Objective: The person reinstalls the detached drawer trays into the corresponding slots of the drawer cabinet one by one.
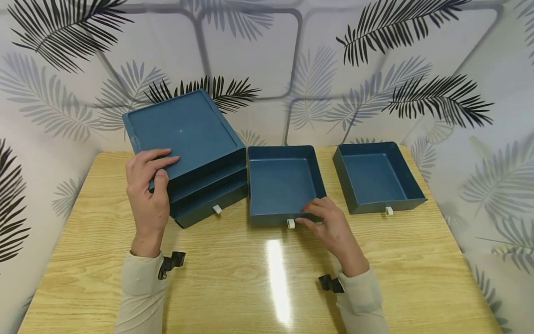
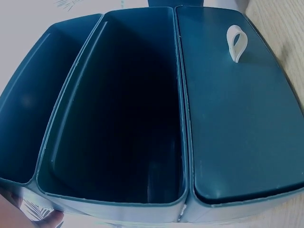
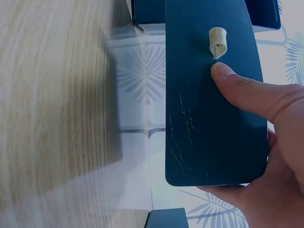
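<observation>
A dark blue drawer cabinet stands angled at the left. Its upper two slots are bare, while a drawer front with a white pull loop fills the lowest. My left hand rests on the cabinet's near left corner, fingers over the top. Beside the cabinet is a shallow blue drawer. My right hand pinches its front wall near the right corner, thumb outside by the white loop, fingers at the inner side. In the right wrist view a gap shows under this drawer.
Another bare blue drawer lies on the wooden table at the right, its white loop facing me. A leaf-patterned cloth hangs behind the table and at both sides.
</observation>
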`<state>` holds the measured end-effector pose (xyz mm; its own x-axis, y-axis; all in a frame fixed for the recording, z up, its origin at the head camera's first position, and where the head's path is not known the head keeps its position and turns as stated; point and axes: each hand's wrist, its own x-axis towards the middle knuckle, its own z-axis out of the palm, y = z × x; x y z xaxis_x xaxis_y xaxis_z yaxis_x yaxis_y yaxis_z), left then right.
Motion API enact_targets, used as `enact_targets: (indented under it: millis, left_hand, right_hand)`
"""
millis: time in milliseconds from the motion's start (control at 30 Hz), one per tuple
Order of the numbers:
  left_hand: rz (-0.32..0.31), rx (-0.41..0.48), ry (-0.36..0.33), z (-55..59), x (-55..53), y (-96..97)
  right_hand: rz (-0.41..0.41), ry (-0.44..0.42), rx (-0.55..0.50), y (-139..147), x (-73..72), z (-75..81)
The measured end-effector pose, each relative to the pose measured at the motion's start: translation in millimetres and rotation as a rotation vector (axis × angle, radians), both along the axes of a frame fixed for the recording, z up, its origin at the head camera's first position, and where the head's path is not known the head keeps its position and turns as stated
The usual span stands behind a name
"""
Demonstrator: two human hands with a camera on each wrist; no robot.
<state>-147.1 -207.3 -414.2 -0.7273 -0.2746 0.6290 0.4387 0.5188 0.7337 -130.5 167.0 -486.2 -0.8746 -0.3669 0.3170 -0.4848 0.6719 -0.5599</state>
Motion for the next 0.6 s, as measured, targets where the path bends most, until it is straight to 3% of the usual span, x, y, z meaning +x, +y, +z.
enact_targets:
  millis: [300, 600]
  left_hand:
    - [-0.004, -0.001, 0.007, -10.2, -5.9, -8.2]
    - [-0.002, -0.006, 0.004, -11.0, -5.3, -7.8]
  right_hand:
    - [0.019, 0.068, -0.015, 1, 5.7, 2.3]
    - [0.037, 0.111, -0.033, 2, 9.6, 4.3]
